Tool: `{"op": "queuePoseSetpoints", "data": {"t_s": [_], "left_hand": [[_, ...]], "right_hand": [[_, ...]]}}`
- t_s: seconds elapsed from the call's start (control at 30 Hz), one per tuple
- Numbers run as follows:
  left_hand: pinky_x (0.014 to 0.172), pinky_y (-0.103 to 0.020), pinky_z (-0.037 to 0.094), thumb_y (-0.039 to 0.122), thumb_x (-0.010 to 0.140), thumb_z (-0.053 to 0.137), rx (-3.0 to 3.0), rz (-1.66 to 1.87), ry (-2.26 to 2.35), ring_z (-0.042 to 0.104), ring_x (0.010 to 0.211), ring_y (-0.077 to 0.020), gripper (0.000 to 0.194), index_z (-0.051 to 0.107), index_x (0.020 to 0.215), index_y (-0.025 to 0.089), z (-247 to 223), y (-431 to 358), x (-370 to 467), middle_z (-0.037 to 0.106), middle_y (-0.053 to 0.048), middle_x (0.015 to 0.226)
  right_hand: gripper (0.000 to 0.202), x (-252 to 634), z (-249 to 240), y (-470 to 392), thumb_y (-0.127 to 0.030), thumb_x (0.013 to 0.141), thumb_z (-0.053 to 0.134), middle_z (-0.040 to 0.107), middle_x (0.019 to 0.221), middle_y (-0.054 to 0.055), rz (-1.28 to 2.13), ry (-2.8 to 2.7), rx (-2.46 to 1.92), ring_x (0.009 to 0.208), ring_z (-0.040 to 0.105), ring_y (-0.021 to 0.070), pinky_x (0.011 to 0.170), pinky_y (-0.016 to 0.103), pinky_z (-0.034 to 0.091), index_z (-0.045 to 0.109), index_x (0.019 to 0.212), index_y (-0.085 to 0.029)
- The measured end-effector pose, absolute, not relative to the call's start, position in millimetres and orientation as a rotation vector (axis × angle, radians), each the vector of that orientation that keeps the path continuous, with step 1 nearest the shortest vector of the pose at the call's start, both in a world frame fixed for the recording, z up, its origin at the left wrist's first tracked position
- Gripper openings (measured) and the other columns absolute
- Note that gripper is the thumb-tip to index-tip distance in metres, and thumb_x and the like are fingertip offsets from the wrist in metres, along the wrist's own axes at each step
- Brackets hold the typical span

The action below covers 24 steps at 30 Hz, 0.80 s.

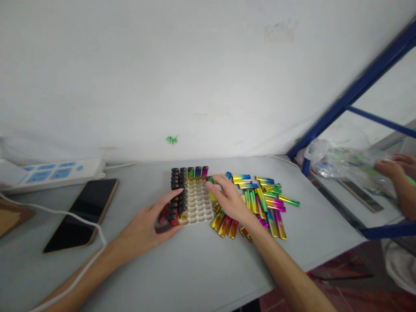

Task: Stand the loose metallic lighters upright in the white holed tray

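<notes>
A white tray (196,213) with rows of round holes stands on the table in front of me. Upright lighters with black tops (175,195) fill its left columns, and several with shiny coloured bodies (198,172) stand along the back row. My left hand (147,223) is closed round the tray's left side, its thumb over the lighters. At the tray's back right, my right hand (229,197) pinches a lighter (209,178) with a dark, greenish top; the fingers hide most of its body. Beside that hand lies a loose heap of shiny rainbow-coloured lighters (260,201), partly covered by the hand.
On the left lie a dark phone (82,214) and a white power strip (61,173); a white cable (81,221) crosses over my left forearm. A blue metal frame (325,125) borders the table's right. Beyond it are clear plastic bags (341,160) and another person's hands (394,169).
</notes>
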<state>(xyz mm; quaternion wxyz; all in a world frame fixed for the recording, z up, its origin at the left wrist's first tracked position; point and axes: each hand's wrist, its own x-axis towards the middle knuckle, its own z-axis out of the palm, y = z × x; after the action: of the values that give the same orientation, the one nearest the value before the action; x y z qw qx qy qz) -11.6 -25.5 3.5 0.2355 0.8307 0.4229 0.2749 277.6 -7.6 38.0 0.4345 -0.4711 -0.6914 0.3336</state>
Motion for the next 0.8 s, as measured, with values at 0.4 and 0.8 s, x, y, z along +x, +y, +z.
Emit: {"op": "queuePoseSetpoints", "data": {"t_s": [0.4, 0.8], "left_hand": [[0.069, -0.029, 0.063, 0.046, 0.096, 0.076, 2.256, 0.755, 1.134, 0.071, 0.069, -0.0177, 0.082, 0.043, 0.169, 0.028, 3.4, -24.4, -12.8, 0.08, -0.004, 0.105], [0.063, -0.025, 0.06, 0.051, 0.095, 0.076, 2.299, 0.821, 1.15, 0.071, 0.066, -0.0165, 0.082, 0.044, 0.168, 0.03, -6.8, -20.7, -17.6, 0.079, -0.001, 0.1]], "right_hand": [[0.016, 247.9, 53.0, 34.4, -0.03, 0.116, 0.057, 0.079, 0.096, 0.009, 0.373, -2.263, -1.465, 0.088, 0.074, 0.023, 0.077, 0.032, 0.047, 0.063, 0.104, -0.02], [0.031, 218.4, 73.3, 19.4, -0.033, 0.12, 0.044, 0.081, 0.116, 0.02, 0.181, -2.395, -1.78, 0.1, 0.082, 0.0325, 0.082, 0.042, 0.063, 0.065, 0.129, -0.013]]}}
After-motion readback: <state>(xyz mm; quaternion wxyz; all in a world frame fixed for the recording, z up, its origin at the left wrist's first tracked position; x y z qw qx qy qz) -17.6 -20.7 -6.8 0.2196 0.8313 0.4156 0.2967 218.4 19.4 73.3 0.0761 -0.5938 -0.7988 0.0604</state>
